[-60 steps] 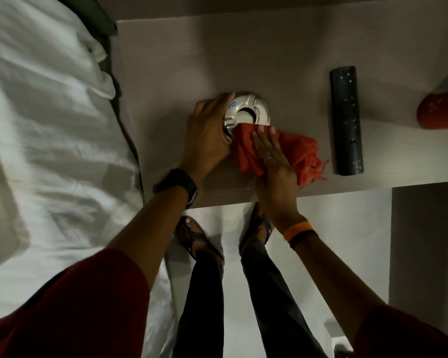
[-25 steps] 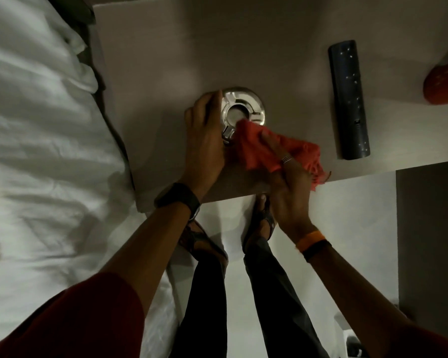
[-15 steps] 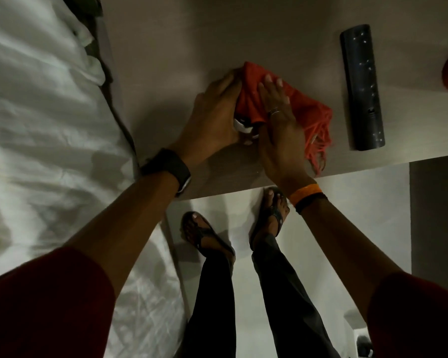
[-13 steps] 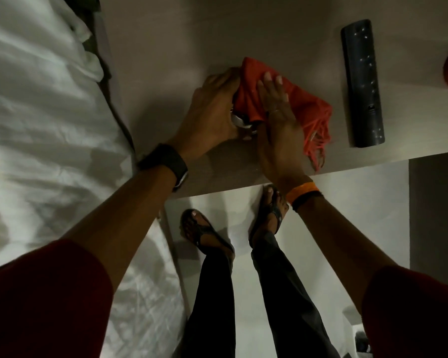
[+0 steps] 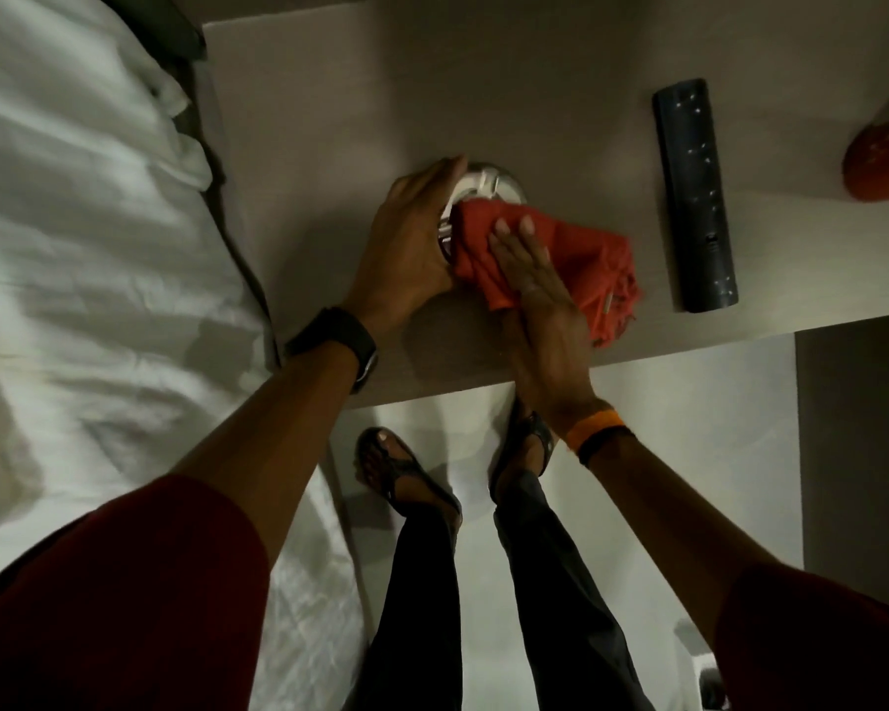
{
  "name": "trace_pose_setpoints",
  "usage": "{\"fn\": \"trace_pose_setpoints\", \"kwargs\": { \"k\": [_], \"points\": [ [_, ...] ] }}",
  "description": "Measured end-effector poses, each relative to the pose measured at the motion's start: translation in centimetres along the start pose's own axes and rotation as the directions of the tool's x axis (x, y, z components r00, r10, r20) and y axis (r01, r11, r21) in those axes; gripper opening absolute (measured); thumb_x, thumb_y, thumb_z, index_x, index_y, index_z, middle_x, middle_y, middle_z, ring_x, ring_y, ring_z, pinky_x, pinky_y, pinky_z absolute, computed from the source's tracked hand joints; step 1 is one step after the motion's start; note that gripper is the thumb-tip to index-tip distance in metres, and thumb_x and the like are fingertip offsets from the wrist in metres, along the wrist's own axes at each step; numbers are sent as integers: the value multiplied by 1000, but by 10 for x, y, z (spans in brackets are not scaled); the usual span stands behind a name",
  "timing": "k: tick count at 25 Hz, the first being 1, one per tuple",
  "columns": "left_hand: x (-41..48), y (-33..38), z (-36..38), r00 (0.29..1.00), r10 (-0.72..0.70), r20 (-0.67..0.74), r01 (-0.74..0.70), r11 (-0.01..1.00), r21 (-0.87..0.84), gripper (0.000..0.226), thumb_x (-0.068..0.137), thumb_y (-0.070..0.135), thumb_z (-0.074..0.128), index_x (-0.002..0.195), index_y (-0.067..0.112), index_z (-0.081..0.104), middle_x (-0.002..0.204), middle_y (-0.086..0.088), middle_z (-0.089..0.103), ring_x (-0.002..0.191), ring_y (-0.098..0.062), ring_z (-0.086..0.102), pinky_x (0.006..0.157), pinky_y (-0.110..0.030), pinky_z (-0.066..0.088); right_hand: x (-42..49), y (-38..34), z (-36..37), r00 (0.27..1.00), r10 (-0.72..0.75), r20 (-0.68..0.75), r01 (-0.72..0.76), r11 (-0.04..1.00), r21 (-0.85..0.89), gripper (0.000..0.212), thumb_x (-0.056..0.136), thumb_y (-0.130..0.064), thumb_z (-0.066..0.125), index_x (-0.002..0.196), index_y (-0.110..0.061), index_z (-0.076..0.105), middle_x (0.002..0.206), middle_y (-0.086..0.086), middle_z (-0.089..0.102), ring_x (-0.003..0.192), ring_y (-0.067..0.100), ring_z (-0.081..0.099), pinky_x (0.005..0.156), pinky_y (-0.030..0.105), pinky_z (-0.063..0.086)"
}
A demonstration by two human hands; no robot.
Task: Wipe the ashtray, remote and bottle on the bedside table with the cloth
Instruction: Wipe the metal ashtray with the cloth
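Observation:
A round silver ashtray sits near the middle of the bedside table. My left hand cups its left rim and holds it still. My right hand lies flat on a red-orange cloth, pressing it onto the near right part of the ashtray, which the cloth hides. A black remote lies lengthwise to the right, apart from the cloth. The red-orange bottle shows only partly at the right edge.
A bed with white sheets runs along the table's left side. The table's front edge is just behind my right wrist. My legs and sandalled feet stand on a pale floor below.
The cloth, which covered the whole ashtray half a second ago, has slid back toward me and to the right, baring the far rim. My left hand stays on the ashtray.

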State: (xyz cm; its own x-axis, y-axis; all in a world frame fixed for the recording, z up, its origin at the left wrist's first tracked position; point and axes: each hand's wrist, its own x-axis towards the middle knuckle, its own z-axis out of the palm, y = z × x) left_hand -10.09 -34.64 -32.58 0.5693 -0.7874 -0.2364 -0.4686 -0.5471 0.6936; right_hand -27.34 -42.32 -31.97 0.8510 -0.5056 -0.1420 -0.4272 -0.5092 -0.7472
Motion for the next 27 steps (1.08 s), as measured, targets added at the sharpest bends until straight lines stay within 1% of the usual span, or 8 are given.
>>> {"fn": "trace_pose_setpoints", "kwargs": {
  "k": [3,5,8,11,14,22,25,27],
  "points": [
    [7,2,-5,999,-2,37,0,999,49,94,73,31,87,148,5,38,150,-13,46,139,-30,40,117,-34,33,-24,12,-17,981,160,-106,-137,970,199,47,103,-30,38,149,-32,39,158,-2,39,149,15,34,124,52,29],
    [16,-1,-14,999,-9,53,5,997,76,103,65,46,89,146,6,40,149,-11,48,136,-30,43,113,-31,32,-32,18,-16,983,129,-130,-128,992,18,49,103,-41,32,152,-39,31,164,-4,29,154,17,24,124,60,20],
    [25,-9,-33,1000,-8,8,7,998,68,113,56,59,84,145,5,41,148,-11,49,135,-29,45,105,-15,24,-37,17,17,998,63,15,-49,886,-461,65,102,-54,29,158,-21,21,168,13,14,157,31,7,124,66,4],
    [32,-20,-51,1000,3,30,-6,994,108,115,58,60,83,148,4,37,152,-10,43,140,-27,39,110,-16,23,-17,1,56,1000,14,10,-6,856,-517,66,103,-58,26,159,-23,19,168,14,14,156,37,8,123,67,1],
    [40,-30,-60,999,4,41,-9,992,126,103,64,59,83,143,8,42,147,-7,48,137,-22,43,116,-31,33,-2,-14,85,974,-172,145,223,832,-508,60,105,-56,25,158,-29,21,168,9,20,155,37,12,122,68,3],
    [47,-22,-67,999,-9,32,4,988,153,100,58,54,85,140,11,46,143,-6,52,133,-21,48,111,-30,41,-27,-35,105,704,-467,535,690,628,-359,52,104,-49,31,155,-37,26,168,2,20,156,34,10,122,67,7],
    [44,-23,-74,999,-15,41,5,976,218,105,60,53,85,145,10,41,148,-7,48,137,-24,44,115,-31,35,-42,-8,79,575,-519,632,802,511,-310,63,100,-37,50,155,-40,20,170,0,12,157,34,5,121,68,11],
    [40,-22,-70,997,-34,72,16,972,233,111,63,49,87,151,9,33,155,-7,40,142,-25,36,120,-31,26,-50,26,45,548,-522,654,830,439,-345,73,96,-27,57,156,-38,18,171,-1,4,157,33,1,120,70,12]
  ]
}}
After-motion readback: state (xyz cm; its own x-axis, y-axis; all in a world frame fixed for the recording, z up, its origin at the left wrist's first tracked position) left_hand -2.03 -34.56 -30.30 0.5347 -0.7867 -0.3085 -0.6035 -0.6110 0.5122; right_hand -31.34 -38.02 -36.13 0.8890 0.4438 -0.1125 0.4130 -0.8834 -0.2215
